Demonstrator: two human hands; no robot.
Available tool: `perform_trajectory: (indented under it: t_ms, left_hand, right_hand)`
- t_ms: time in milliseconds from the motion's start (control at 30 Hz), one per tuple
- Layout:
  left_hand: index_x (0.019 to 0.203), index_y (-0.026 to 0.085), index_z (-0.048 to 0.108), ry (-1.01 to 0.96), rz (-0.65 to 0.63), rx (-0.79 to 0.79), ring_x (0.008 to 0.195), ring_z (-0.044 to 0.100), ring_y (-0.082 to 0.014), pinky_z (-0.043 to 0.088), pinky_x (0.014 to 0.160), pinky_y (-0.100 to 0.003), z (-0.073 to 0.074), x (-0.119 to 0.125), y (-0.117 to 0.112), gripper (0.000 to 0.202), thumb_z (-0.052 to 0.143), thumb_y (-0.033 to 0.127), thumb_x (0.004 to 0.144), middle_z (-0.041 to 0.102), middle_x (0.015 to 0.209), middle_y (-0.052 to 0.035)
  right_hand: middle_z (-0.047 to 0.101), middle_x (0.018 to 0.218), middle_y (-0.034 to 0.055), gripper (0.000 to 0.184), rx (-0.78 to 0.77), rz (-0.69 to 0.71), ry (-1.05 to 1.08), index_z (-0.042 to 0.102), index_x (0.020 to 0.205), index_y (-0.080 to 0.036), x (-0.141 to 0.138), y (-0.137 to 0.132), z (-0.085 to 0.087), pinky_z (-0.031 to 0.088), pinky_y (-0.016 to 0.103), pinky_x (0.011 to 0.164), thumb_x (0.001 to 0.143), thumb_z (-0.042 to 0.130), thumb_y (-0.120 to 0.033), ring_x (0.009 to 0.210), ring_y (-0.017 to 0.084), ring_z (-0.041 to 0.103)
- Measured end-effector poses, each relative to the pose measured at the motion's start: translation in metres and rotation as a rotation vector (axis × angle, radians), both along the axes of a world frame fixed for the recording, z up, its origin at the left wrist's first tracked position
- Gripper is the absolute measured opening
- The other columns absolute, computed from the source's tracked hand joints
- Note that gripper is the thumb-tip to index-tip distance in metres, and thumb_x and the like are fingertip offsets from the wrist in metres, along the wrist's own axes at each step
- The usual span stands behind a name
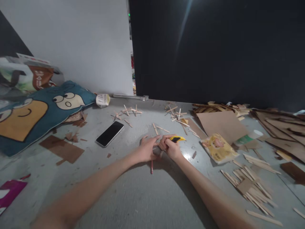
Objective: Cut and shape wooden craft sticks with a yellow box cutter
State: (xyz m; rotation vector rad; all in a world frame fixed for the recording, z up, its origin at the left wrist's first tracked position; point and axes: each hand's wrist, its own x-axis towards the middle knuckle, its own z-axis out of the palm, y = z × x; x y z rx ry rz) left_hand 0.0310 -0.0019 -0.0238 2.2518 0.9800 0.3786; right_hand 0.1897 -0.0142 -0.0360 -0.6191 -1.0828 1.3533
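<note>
My right hand [171,147] is closed around a yellow and black utility knife [177,139], its tip pointing down toward the grey floor between my hands. My left hand [147,148] lies beside it with fingers pressed down on something small that I cannot make out. A red pencil [151,166] lies on the floor just below the two hands. Wooden craft sticks [159,128] are scattered a little beyond my fingers.
A black phone [110,133] lies to the left. A blue cartoon cushion [35,114] sits far left with brown cardboard scraps [62,148]. Cardboard sheets [221,124], a yellow packet [218,147] and several more sticks [250,186] fill the right side.
</note>
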Motion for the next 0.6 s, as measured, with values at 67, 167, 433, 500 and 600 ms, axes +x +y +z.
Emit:
perform_trajectory:
  t_ms: [67, 167, 433, 500, 600]
  left_hand:
    - [0.157, 0.028, 0.036, -0.024, 0.064, 0.079, 0.141, 0.053, -0.0350, 0.013, 0.125, -0.060, -0.006, 0.004, -0.007, 0.106, 0.092, 0.039, 0.067, 0.064, 0.145, -0.0131]
    - [0.154, 0.026, 0.041, -0.044, 0.157, 0.153, 0.139, 0.053, -0.0367, 0.018, 0.123, -0.060, -0.015, 0.010, -0.019, 0.100, 0.092, 0.039, 0.069, 0.061, 0.148, -0.0153]
    - [0.141, 0.026, 0.055, -0.005, 0.080, 0.114, 0.135, 0.056, -0.0404, 0.008, 0.123, -0.070, -0.011, 0.013, -0.007, 0.081, 0.092, 0.031, 0.069, 0.067, 0.137, -0.0147]
    - [0.135, 0.026, 0.060, 0.024, 0.022, 0.087, 0.131, 0.059, -0.0415, 0.005, 0.122, -0.073, -0.006, 0.012, 0.002, 0.076, 0.093, 0.029, 0.067, 0.070, 0.130, -0.0139]
    - [0.137, 0.025, 0.059, 0.016, 0.021, 0.120, 0.131, 0.059, -0.0420, 0.005, 0.122, -0.074, -0.003, 0.011, 0.005, 0.083, 0.095, 0.031, 0.063, 0.068, 0.133, -0.0166]
  right_hand:
    - [0.029, 0.041, -0.0077, 0.030, 0.001, -0.018, 0.009, 0.045, 0.046, -0.022, -0.002, 0.000, 0.001, 0.016, 0.027, 0.045, 0.070, 0.062, -0.023, 0.040, 0.007, 0.021]
    - [0.029, 0.041, -0.0079, 0.031, -0.002, -0.045, 0.030, 0.044, 0.046, -0.023, -0.002, 0.000, 0.002, 0.018, 0.026, 0.045, 0.070, 0.063, -0.023, 0.040, 0.008, 0.022]
    - [0.029, 0.040, -0.0079, 0.026, -0.029, -0.059, 0.036, 0.046, 0.046, -0.023, 0.003, 0.004, 0.005, 0.018, 0.025, 0.042, 0.067, 0.061, -0.024, 0.038, 0.008, 0.018]
    - [0.027, 0.040, -0.0082, 0.026, -0.030, -0.056, 0.032, 0.045, 0.046, -0.023, 0.003, 0.005, 0.005, 0.018, 0.025, 0.042, 0.066, 0.061, -0.024, 0.038, 0.008, 0.017]
    - [0.028, 0.040, -0.0078, 0.025, -0.025, -0.058, 0.029, 0.044, 0.046, -0.024, 0.003, 0.005, 0.004, 0.017, 0.025, 0.042, 0.065, 0.060, -0.024, 0.038, 0.008, 0.019]
